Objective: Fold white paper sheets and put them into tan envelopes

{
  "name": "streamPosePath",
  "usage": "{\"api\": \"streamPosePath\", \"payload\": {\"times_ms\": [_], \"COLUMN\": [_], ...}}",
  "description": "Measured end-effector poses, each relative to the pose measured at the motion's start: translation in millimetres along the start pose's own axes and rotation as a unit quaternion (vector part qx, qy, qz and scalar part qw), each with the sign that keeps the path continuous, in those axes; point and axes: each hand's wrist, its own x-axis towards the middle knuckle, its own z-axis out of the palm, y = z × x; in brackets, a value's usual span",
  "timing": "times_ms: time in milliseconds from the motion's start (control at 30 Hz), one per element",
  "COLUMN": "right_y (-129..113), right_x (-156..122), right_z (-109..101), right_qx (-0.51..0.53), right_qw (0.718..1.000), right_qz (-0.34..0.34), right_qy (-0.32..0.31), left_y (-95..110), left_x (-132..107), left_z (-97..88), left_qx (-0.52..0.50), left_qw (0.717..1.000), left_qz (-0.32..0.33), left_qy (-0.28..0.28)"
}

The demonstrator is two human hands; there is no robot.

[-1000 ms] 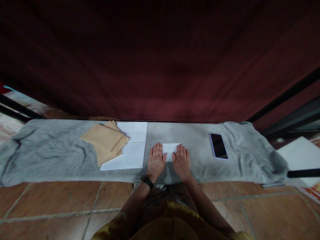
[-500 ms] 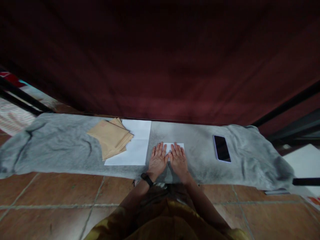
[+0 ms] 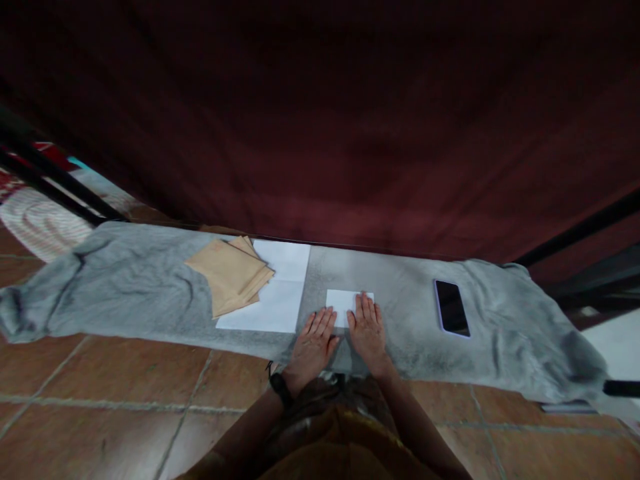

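Clothing: the person's mustard-brown top (image 3: 330,447) fills the bottom middle, nearest the camera.
Floor: reddish-brown tiles (image 3: 120,380) with pale joints, on both sides of the person.
Wristband: a black band (image 3: 281,390), perhaps a watch, around the left wrist.
Left hand: palm down and flat, the left hand (image 3: 311,347) has its 4 fingers straight and close together, thumb apart from them. Fingertips lie over the lower left corner of the small paper; the hand grasps nothing.
Right hand: also palm down, the right hand (image 3: 367,330) lies with fingers stretched over the right part of the same paper, thumb spread a little. It grasps nothing either; how hard the 2 hands press, I cannot tell.
Small white paper: the small paper (image 3: 341,301) lies flat between and under the fingers, its far left corner uncovered. Whether it has 1 layer or more is too small to tell.
Grey cloth: the soft cover (image 3: 400,287) under all the papers, smooth in the middle, rumpled at both ends.
Phone: a dark-screened phone (image 3: 452,308) with a lilac edge, well to the right of the right hand.
Large white sheet: the sheet (image 3: 285,293) lies left of the small paper, apart from it, a faint crease across.
Brown envelopes: a fanned stack (image 3: 230,273) overlapping the sheet's left part.
Backdrop: dark red fabric (image 3: 320,133) beyond the cloth.
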Motion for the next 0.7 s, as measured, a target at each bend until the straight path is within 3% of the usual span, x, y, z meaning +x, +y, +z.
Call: {"api": "streamPosePath", "payload": {"times_ms": [200, 400, 467, 533, 600, 700], "right_y": [-11, -33, -35, -35, -36, -38], "right_x": [7, 1, -4, -7, -7, -5], "right_z": [9, 7, 3, 1, -1, 1], "right_qx": [0.013, 0.015, -0.002, -0.009, -0.009, -0.004], "right_qw": [0.998, 0.995, 0.995, 0.995, 0.996, 0.999], "right_qz": [0.046, -0.096, -0.098, -0.088, -0.073, -0.038], "right_qy": [0.045, -0.018, -0.029, -0.036, -0.039, -0.037], "left_y": [0, 3, 0, -12, -36, -92], "left_x": [-20, -25, -28, -28, -23, -11], "left_z": [-2.5, -6.7, -9.4, -15.8, -27.9, -54.6], "left_qx": [0.005, 0.001, -0.007, -0.018, -0.023, 0.002], "left_qw": [1.0, 1.0, 1.0, 0.999, 0.999, 0.982], "left_qz": [0.03, 0.022, 0.029, 0.03, -0.004, -0.156], "left_qy": [-0.004, -0.008, -0.006, 0.004, 0.031, 0.109]}}
